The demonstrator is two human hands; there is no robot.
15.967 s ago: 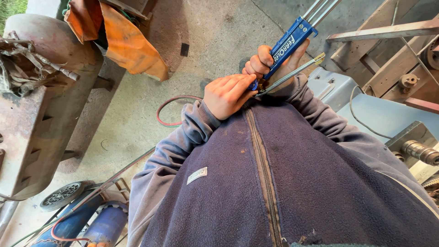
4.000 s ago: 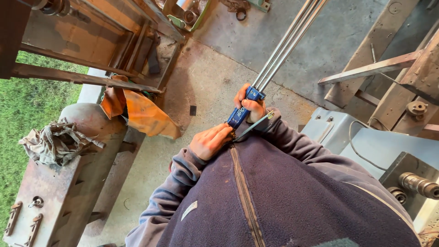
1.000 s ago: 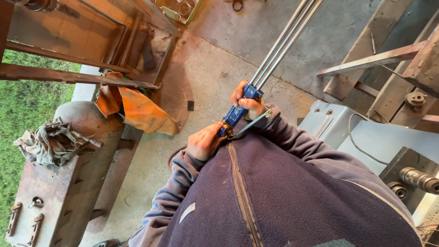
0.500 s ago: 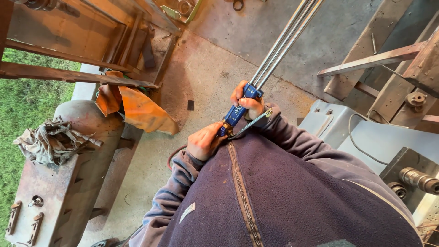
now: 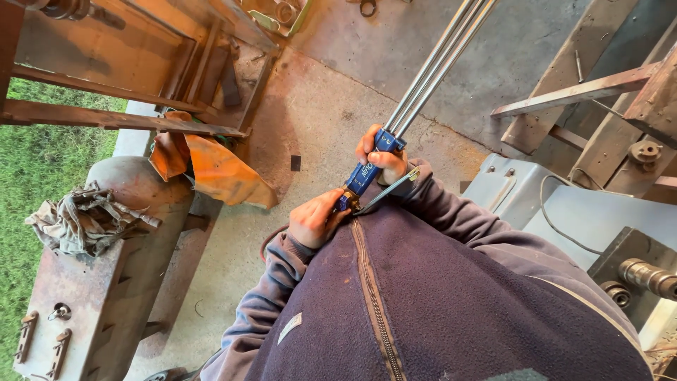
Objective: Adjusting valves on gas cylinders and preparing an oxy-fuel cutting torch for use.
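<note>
Right hand clenched around the blue tool body at its upper end, just below where the long metal rods leave it. Left hand closed on the lower tip of the same blue body, fingertips pinching at a small brassy fitting; exact contact partly hidden by the fingers. Whole assembly held in the air against the chest, above the zip of a dark fleece jacket, rods running up and away from the grip toward the concrete floor. Rods look like bare steel: smooth, thin, parallel, likely stiff but whippy over that length, and slippery to bare skin. Blue body looks painted or anodised metal, squarish, light enough for one hand; best purchase on its flats, as now, not on the rods. Thin flat grey strip sticks out beside the right-hand grip, pressed under the fingers. Left of the grip: rusty steel frame, orange crumpled sheet, rag pile on a corroded tank. Right of the grip: grey metal housing with a cable.
</note>
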